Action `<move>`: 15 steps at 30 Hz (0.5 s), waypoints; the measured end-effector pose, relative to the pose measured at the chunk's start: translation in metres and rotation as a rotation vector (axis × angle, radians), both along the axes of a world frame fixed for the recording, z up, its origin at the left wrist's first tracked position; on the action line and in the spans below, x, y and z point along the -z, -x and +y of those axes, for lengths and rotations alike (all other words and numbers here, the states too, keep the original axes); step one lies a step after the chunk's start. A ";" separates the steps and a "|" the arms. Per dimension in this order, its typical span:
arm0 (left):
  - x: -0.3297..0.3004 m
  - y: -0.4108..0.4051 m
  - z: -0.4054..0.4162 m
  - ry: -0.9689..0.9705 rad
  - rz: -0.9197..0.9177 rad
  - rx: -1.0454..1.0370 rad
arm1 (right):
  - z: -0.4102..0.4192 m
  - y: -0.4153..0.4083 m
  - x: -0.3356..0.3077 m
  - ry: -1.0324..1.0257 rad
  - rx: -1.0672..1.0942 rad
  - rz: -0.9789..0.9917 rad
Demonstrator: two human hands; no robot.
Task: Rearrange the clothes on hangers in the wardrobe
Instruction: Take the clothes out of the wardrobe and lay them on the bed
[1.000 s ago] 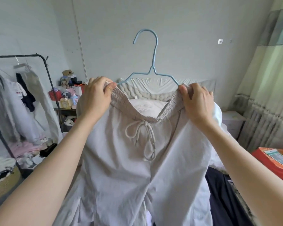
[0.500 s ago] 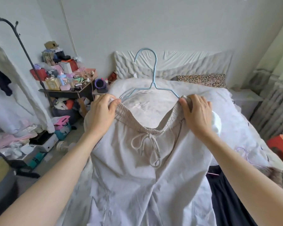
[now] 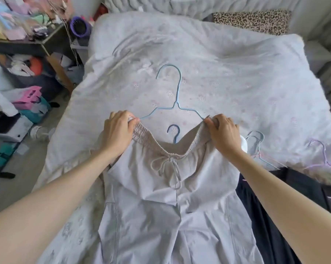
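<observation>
Head view: pale grey drawstring trousers (image 3: pixel 161 202) lie lengthwise down the white quilted bed (image 3: pixel 237 82), waistband at the far end, legs running toward the camera. Both arms reach forward; left hand (image 3: pixel 119 134) and right hand (image 3: pixel 224 135) each pinch a waistband corner with curled fingers. Light blue wire hanger (image 3: pixel 177 96) sits in the waistband, hook pointing away. Hangers visible: four. One dark blue (image 3: pixel 173 132), two pale ones at right (image 3: pixel 256 138) (image 3: pixel 321 149).

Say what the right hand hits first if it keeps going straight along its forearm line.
Probably the light blue hanger wire, which the right hand already meets at the trousers' waistband; past that, the bed cover. Depth is unclear.
</observation>
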State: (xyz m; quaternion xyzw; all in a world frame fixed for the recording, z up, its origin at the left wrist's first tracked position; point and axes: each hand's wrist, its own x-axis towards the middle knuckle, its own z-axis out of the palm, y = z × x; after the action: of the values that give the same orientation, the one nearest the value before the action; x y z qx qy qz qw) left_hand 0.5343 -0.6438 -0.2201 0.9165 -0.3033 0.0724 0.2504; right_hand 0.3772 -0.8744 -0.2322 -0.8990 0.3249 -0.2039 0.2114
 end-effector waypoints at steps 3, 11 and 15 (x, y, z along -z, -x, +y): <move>0.037 -0.030 -0.023 -0.024 0.000 -0.004 | -0.014 -0.024 0.038 0.000 0.043 0.026; 0.126 -0.063 -0.050 -0.083 0.093 -0.047 | -0.024 -0.045 0.124 -0.177 0.121 0.161; 0.148 -0.020 -0.023 -0.160 0.013 0.081 | 0.025 -0.004 0.147 -0.144 -0.009 0.141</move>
State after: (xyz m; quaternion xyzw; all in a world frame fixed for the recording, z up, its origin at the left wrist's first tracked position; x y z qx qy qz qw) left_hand 0.5543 -0.6668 -0.3678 0.9210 -0.3435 0.0316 0.1812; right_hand 0.3817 -0.8496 -0.3796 -0.8950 0.3488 -0.1153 0.2532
